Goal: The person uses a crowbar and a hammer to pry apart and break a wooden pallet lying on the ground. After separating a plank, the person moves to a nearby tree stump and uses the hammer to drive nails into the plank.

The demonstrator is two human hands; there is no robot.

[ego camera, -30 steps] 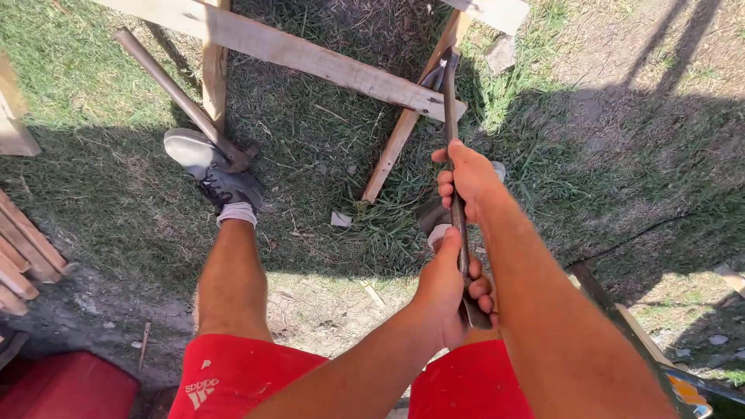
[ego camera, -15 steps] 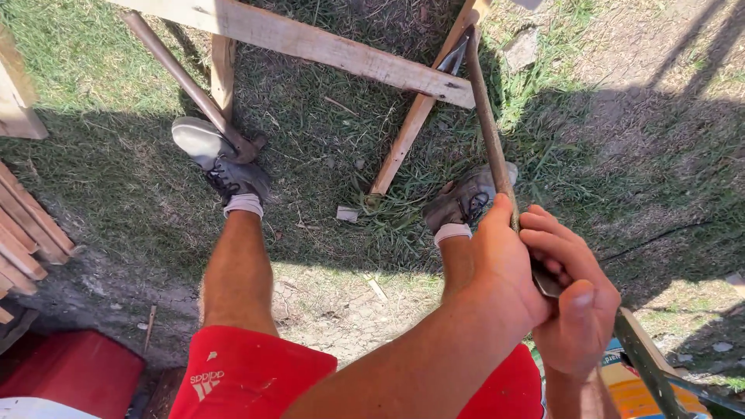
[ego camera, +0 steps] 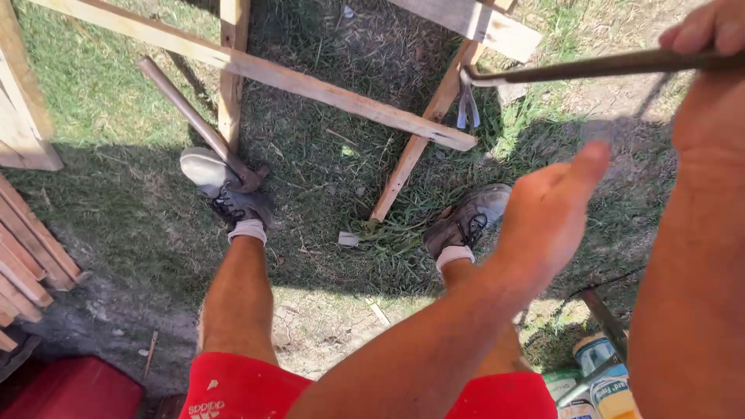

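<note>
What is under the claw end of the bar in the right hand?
The claw end sits against a slanted wooden board, with grass below. The right hand grips the bar; the claw hides whatever it bites on.

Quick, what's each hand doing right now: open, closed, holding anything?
Left hand: open, fingers together, holding nothing.
Right hand: closed around the shaft of the crowbar, whose claw end is by the wooden frame.

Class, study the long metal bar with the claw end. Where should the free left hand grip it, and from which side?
Probably on the bare shaft of the crowbar, between the claw by the plank and the right hand at its far end. The left hand is open below it, so come from underneath; the bar lies almost level.
</note>
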